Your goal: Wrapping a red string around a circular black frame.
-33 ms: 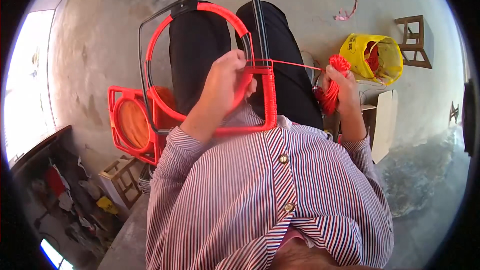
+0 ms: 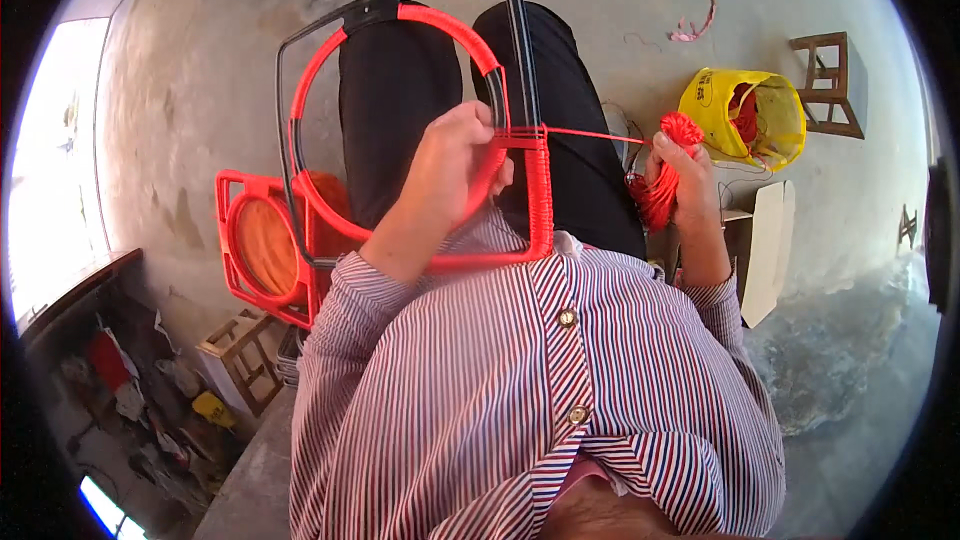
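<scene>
a yellow plastic bag (image 2: pixel 742 118) with red print sits on the floor.

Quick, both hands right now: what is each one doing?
Left hand: closed on the frame at its red-wrapped ring.
Right hand: closed on the red cord bundle, cord taut to the frame.

The frame (image 2: pixel 400 130) rests on the lap, a finished frame (image 2: pixel 262 245) to its left, a bag (image 2: pixel 742 118) to its right.

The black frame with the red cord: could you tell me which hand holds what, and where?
The left hand grips the frame at its ring's right side; the right hand holds the cord bundle around its middle.
</scene>
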`<state>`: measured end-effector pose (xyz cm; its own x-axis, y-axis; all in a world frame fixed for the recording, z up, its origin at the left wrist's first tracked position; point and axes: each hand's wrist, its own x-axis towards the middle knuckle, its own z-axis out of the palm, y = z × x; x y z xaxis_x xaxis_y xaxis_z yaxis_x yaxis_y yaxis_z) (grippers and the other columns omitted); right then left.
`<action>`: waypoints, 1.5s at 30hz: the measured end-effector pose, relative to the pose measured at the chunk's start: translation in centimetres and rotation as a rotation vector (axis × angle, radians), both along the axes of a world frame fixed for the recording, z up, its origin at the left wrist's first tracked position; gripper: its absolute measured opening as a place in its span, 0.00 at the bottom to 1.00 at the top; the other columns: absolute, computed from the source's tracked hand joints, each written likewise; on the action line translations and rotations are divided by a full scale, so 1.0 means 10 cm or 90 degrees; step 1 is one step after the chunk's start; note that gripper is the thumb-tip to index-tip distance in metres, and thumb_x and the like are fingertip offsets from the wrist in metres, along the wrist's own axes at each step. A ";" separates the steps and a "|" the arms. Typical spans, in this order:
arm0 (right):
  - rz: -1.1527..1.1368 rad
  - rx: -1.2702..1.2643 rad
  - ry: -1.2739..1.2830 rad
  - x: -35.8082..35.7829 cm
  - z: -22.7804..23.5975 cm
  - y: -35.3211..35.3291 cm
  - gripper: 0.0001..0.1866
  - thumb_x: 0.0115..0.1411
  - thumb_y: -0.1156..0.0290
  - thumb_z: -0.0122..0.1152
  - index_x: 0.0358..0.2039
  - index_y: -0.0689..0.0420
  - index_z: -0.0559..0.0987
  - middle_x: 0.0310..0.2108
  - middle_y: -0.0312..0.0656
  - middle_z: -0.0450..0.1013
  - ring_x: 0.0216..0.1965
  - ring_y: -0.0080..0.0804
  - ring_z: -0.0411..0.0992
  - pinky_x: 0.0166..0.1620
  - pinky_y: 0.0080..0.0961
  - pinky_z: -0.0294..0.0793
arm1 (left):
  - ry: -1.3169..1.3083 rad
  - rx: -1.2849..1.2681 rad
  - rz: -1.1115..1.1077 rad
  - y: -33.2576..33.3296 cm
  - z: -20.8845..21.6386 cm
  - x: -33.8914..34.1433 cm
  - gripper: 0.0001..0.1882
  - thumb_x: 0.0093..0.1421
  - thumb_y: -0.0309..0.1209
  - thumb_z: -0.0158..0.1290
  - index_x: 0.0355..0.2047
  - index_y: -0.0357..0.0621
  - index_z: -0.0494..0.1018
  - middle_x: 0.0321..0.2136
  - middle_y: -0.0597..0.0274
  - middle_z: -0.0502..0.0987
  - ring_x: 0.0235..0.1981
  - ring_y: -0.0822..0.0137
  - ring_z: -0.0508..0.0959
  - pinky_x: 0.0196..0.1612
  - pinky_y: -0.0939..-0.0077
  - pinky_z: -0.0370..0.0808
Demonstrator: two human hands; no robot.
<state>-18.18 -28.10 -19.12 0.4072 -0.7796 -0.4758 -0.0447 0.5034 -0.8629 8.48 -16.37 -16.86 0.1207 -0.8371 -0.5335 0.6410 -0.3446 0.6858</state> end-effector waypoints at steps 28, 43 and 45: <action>0.182 -0.948 0.189 1.10 0.18 -0.20 0.24 0.41 0.68 0.70 0.41 0.54 0.74 0.46 0.39 0.70 0.48 0.43 0.67 0.48 0.38 0.68 | -0.108 -0.002 0.149 -0.02 0.03 -0.07 0.21 0.51 0.18 0.42 0.47 0.35 0.63 0.41 0.57 0.71 0.39 0.69 0.73 0.42 0.77 0.72; 0.155 -0.288 -0.109 0.53 0.00 -0.18 0.12 0.46 0.74 0.62 0.33 0.60 0.76 0.48 0.46 0.71 0.46 0.36 0.72 0.49 0.27 0.70 | 0.121 0.043 -0.014 0.00 -0.15 0.04 0.16 0.51 0.30 0.42 0.40 0.37 0.69 0.24 0.57 0.74 0.20 0.64 0.75 0.23 0.72 0.73; 0.117 -0.156 -0.299 0.21 0.16 -0.28 0.15 0.48 0.69 0.60 0.36 0.59 0.73 0.48 0.46 0.69 0.43 0.35 0.70 0.50 0.31 0.68 | 0.136 0.040 -0.025 -0.01 -0.10 0.06 0.16 0.50 0.29 0.42 0.40 0.38 0.68 0.23 0.57 0.74 0.20 0.64 0.74 0.22 0.72 0.72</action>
